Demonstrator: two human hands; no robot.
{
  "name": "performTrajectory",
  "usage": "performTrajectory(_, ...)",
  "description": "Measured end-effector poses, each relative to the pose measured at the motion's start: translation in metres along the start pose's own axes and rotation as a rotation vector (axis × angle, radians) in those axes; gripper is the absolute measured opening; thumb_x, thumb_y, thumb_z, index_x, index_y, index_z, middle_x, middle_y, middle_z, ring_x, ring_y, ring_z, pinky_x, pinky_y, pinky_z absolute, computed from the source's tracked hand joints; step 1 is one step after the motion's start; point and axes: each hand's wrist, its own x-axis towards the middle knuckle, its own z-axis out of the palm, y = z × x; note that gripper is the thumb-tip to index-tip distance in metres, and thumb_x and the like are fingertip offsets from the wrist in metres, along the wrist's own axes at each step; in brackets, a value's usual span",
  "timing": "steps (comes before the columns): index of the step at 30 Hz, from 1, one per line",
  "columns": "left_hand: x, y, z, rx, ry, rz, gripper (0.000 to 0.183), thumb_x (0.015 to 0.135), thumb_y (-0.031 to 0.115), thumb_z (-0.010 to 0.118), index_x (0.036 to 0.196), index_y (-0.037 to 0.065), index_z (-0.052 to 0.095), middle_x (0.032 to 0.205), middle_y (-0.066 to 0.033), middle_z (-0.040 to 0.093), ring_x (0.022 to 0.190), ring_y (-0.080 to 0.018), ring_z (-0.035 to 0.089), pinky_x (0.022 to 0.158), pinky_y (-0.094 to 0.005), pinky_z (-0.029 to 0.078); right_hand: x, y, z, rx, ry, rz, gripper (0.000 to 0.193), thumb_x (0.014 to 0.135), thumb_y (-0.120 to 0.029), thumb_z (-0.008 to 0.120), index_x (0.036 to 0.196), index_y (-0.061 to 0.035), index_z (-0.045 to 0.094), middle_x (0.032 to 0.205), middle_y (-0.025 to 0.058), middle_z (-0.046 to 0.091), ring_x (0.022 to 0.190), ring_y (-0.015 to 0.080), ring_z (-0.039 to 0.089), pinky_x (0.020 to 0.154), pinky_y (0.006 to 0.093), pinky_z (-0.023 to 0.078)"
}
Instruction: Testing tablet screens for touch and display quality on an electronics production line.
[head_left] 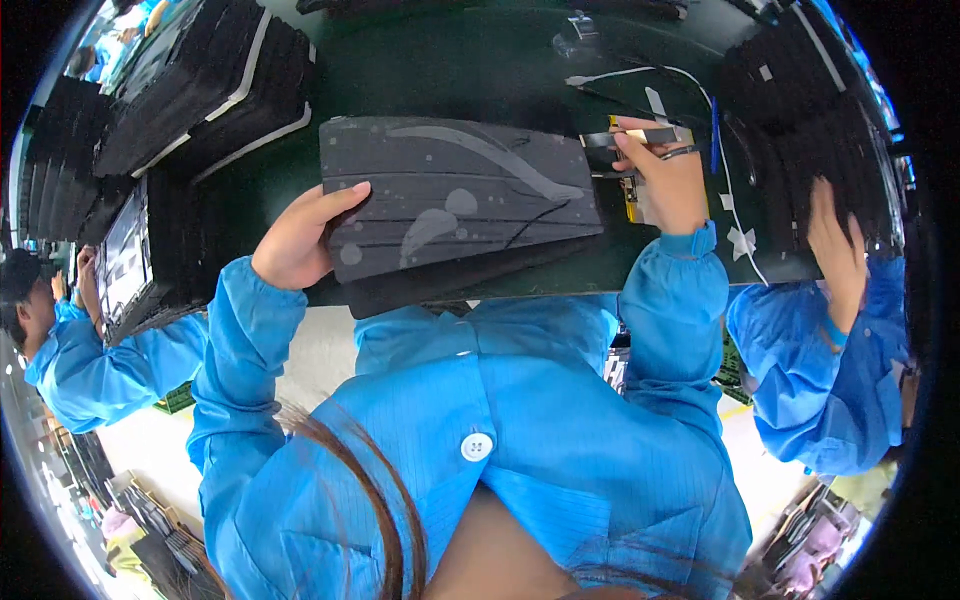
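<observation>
A flat dark panel (460, 190) with grey smooth patches lies tilted in front of me at the bench's near edge. My left hand (305, 235) grips its left edge, thumb on top and fingers underneath. Beyond the panel's right end my right hand (668, 185) is closed in a pinch at a dark strip (655, 135) that reaches toward the panel. A thin dark metal tool, its kind unclear, shows at those fingers. Under this hand are small yellow-edged pieces (630, 200), partly hidden by it.
Black stacked trays (215, 90) rise at the left, and another dark stack (800, 130) stands at the right. A white cable (728, 190) and a blue pen-like stick (715, 135) lie right of my hand. Co-workers' hands (838, 250) are at both sides.
</observation>
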Motion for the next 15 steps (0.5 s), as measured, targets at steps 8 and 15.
performTrajectory(8,-0.015,0.012,-0.017,0.578,-0.017,-0.177,0.038,0.088,0.028,0.052,0.105,-0.006,0.054,0.097,-0.0146,0.061,0.084,-0.0206,0.062,0.071,-0.0332,0.053,-0.004,0.004,-0.015,-0.040,-0.028,0.046,0.026,0.080,-0.009,0.061,0.105,0.0005,0.058,0.092,0.0107,0.063,0.082,0.0164,0.062,0.066,0.0261,0.052)
performTrajectory(15,-0.034,0.017,-0.012,1.205,0.161,0.044,0.031,0.083,0.026,0.060,0.085,-0.005,0.060,0.074,-0.0155,0.062,0.069,-0.0199,0.062,0.057,-0.0311,0.049,-0.011,-0.005,-0.036,-0.092,0.086,0.100,0.033,0.080,-0.014,0.064,0.109,0.0001,0.055,0.084,0.0096,0.063,0.070,0.0114,0.060,0.062,0.0221,0.047)
